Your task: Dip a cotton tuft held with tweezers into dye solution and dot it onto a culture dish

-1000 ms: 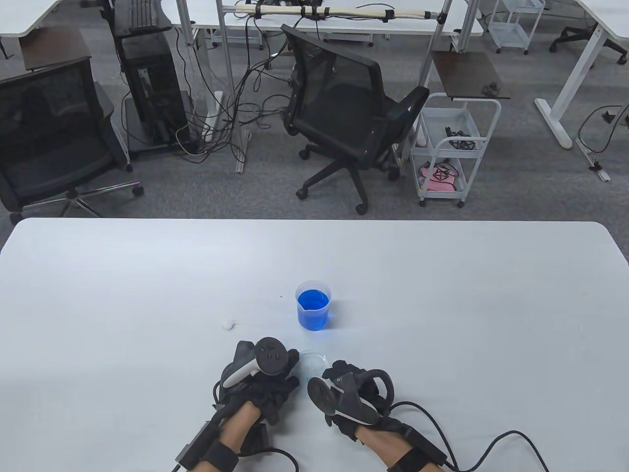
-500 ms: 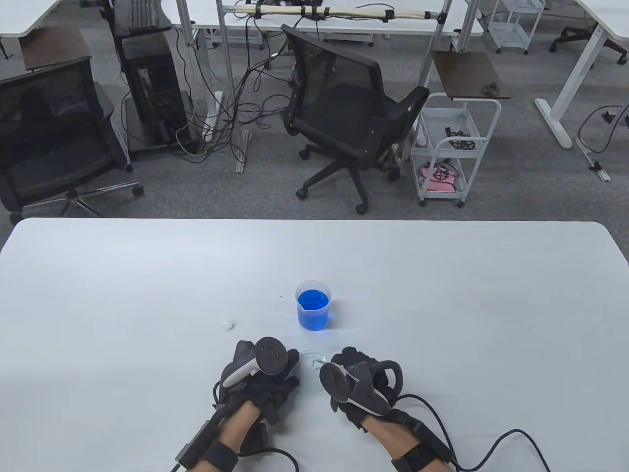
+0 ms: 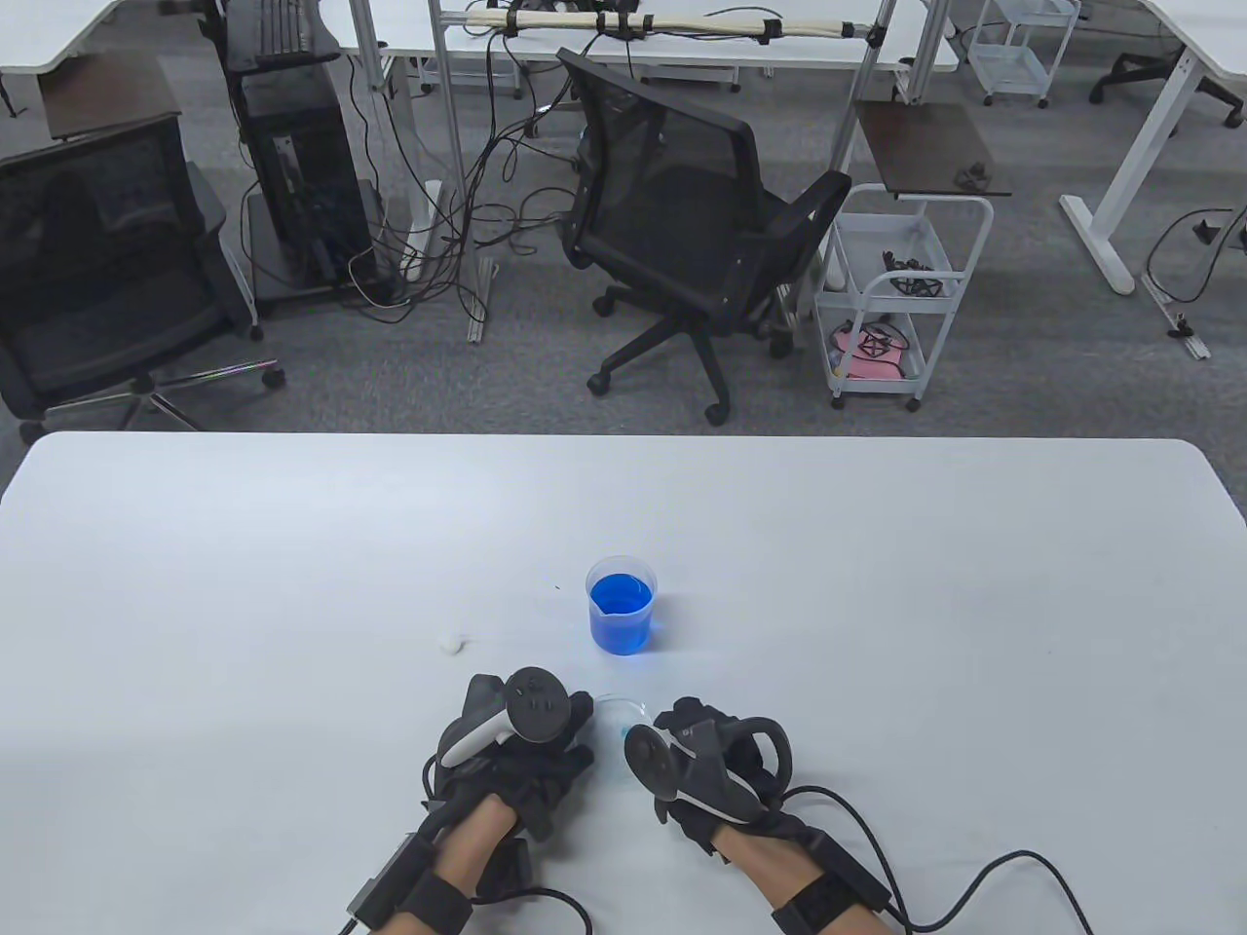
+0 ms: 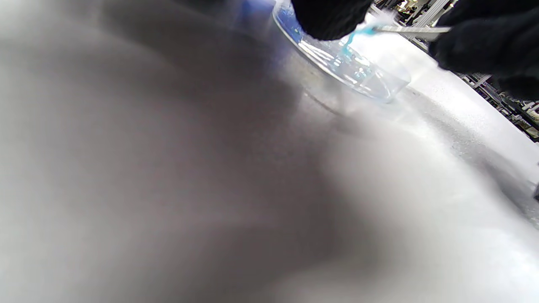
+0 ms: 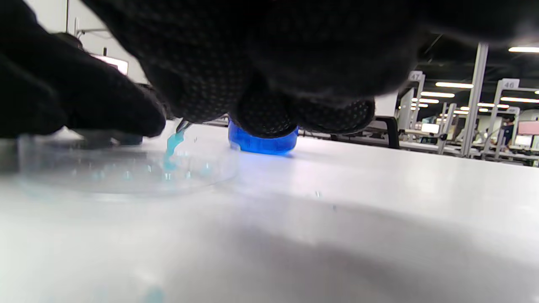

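Over dish [image 4: 358, 69], tweezers [image 4: 410, 29] level, tuft-first.

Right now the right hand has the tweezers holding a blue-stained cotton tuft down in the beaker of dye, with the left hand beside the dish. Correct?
Not quite. The cotton tuft in the tweezers held by the right hand is down in the culture dish, not in the beaker, as the right wrist view shows. The left hand is beside the dish.

Both hands wear black knit gloves with a dotted grip texture. The left hand [image 3: 526, 755] and right hand [image 3: 706, 769] each carry a black-and-white tracker. Black straps and cables wrap bare forearms.
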`<state>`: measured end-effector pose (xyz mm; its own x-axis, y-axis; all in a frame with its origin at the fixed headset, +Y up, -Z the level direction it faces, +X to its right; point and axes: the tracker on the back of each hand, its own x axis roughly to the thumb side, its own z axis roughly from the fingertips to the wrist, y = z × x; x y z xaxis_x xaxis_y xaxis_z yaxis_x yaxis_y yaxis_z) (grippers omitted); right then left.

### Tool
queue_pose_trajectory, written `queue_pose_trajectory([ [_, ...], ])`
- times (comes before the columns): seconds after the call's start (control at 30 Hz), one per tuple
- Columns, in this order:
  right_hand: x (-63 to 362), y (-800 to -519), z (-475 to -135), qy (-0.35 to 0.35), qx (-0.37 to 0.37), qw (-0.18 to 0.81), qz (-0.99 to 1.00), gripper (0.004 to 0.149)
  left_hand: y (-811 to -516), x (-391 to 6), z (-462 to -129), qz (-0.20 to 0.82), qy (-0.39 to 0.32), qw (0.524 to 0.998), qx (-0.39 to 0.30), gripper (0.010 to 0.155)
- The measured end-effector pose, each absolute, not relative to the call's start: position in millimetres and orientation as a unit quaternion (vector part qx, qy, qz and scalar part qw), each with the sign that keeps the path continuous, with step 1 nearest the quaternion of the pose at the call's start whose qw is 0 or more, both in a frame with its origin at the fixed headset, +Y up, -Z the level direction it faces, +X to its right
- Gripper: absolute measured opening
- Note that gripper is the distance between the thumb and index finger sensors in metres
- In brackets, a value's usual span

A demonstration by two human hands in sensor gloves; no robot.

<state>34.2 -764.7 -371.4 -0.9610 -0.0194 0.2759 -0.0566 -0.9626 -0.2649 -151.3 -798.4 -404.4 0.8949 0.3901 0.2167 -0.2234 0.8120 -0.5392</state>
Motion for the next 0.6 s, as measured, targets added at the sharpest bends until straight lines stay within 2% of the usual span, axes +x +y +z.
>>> queue_pose_trajectory([
  [0.17,31.9,-748.7,-362.9,-0.164,0.146,0.030,0.975,0.041,-798.4,-151.3,-404.7,0.163,-0.160,0.938,-0.260,0.065],
  [0.47,11.8,-774.6,-366.2,-0.127,0.170,-0.014,0.977,0.041,-798.4,-150.7,-404.7,0.162,-0.161,0.938,-0.259,0.065],
  [0.6,10.5,-776.0,-365.8,-0.125,0.173,-0.017,0.977,0.041,-798.6,-150.3,-404.8,0.162,-0.161,0.938,-0.260,0.065],
])
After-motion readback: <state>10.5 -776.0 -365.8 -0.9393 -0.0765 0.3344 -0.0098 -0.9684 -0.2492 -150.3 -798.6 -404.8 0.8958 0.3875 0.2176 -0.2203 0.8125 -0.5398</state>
